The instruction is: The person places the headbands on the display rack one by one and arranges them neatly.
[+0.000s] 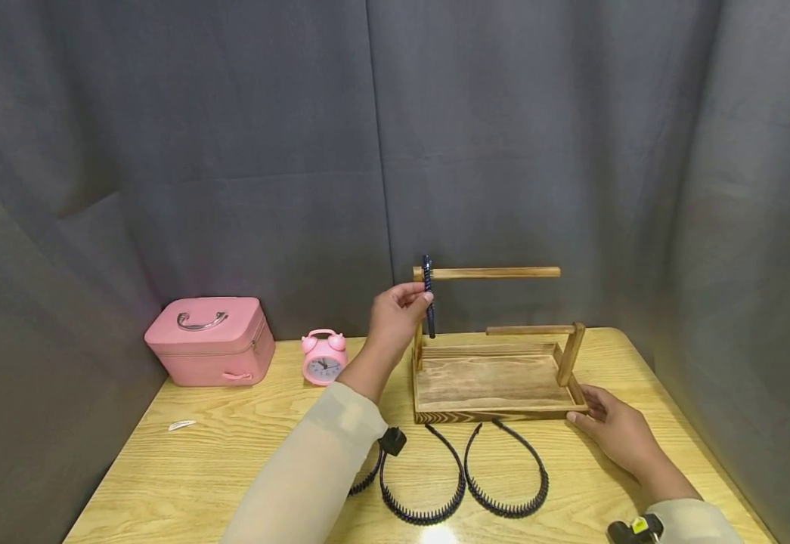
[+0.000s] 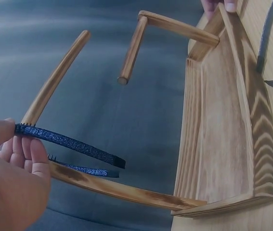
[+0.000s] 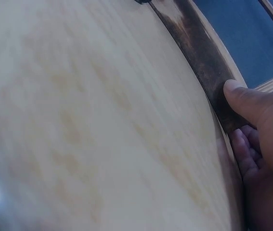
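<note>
My left hand (image 1: 395, 321) pinches a dark blue, glittery headband (image 2: 73, 142) between thumb and fingers. The headband loops over the upper bar (image 1: 503, 273) of a wooden stand (image 1: 490, 416), close to its left post, and its two ends hang down in the left wrist view. Around the front right corner of the stand's tray base, my right hand (image 1: 615, 431) holds on, thumb (image 3: 235, 89) against the front wall. A shorter, lower bar (image 1: 531, 330) extends leftward from the right post.
Two dark toothed headbands (image 1: 424, 518) (image 1: 510, 511) lie in front of the stand; another (image 1: 366, 483) is partly hidden by my left sleeve. To the left are a pink alarm clock (image 1: 324, 359), a pink case (image 1: 211, 340) and a small white piece (image 1: 181, 425). Grey curtains surround the table (image 1: 184, 483).
</note>
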`<state>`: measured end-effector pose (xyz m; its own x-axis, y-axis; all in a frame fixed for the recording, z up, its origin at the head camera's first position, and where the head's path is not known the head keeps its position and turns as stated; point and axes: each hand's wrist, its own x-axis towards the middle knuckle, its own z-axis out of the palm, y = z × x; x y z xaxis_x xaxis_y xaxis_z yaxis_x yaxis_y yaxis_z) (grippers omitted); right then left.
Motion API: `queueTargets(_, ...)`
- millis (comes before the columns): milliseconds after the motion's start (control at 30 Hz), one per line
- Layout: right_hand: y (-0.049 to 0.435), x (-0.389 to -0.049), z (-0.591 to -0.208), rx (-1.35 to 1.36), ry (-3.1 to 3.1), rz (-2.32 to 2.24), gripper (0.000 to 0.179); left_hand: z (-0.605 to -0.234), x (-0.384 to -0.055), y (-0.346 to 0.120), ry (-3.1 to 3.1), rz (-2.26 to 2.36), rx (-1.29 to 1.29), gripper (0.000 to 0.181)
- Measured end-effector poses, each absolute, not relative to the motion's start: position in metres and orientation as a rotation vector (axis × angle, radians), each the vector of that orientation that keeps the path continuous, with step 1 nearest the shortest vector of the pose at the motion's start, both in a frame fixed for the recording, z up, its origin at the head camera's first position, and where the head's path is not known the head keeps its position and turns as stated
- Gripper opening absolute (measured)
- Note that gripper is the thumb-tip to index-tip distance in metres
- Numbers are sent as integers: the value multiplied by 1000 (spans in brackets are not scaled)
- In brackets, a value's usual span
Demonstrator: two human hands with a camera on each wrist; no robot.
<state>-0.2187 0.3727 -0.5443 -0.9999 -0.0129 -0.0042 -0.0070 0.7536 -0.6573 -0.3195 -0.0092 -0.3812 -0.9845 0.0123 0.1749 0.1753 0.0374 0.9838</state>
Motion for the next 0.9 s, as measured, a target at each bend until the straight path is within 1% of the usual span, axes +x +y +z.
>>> queueTargets(567,372,-219,-543,-22,2940,-1098,91,-380,-318,-7,-2157,-2054,-117,22)
queueTargets(900,372,-218,-543,-30,2945,-1096,91,-381,-318,-7,-2160,-2055,-108,23)
